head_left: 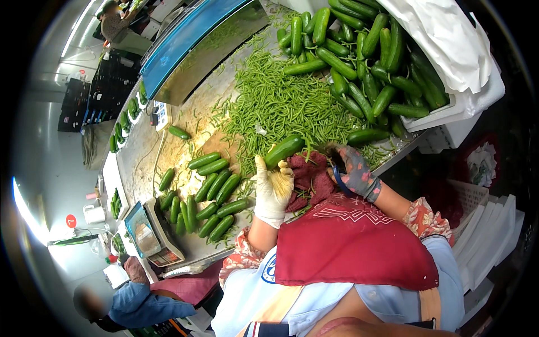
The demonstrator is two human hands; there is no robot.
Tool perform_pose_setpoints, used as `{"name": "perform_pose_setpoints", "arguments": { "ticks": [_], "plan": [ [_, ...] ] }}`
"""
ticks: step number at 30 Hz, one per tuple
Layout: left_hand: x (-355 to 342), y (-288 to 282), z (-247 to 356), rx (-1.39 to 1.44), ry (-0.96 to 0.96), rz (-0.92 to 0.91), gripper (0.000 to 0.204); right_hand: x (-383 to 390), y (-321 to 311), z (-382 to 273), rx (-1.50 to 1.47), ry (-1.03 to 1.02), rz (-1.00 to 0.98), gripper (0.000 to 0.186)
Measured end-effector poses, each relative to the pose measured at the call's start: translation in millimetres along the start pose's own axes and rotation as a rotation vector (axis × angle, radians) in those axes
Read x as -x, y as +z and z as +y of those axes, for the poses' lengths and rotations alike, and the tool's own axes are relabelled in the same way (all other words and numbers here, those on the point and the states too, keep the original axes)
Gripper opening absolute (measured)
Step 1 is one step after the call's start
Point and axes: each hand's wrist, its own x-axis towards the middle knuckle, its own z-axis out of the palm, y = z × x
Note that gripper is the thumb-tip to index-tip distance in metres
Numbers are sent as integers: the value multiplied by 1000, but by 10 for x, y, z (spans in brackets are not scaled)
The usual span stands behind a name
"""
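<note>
In a white, yellow-stained glove, my left hand is closed round the lower end of a green cucumber, holding it tilted over the bean pile's near edge. My right hand, in a grey patterned glove, has its fingers curled beside a crumpled dark red cloth. A dark blue curved band shows at its palm; what the fingers grip is hard to make out. Green beans lie heaped just beyond both hands. Several loose cucumbers rest on the worktop to the left of my left hand.
A white crate lined with white paper spills cucumbers at the far right. A scale stands at the left, near a seated person in blue. A blue-edged metal panel rises at the back. White trays are stacked right.
</note>
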Motion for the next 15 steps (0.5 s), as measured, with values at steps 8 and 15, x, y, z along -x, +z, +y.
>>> {"name": "perform_pose_setpoints", "arguments": {
  "ticks": [8, 15],
  "plan": [
    [82, -124, 10, -36, -9, 63, 48, -76, -117, -243, -395, 123, -115, 47],
    [350, -69, 519, -74, 375, 144, 46, -19, -68, -174, -778, 223, -90, 50]
  ]
}}
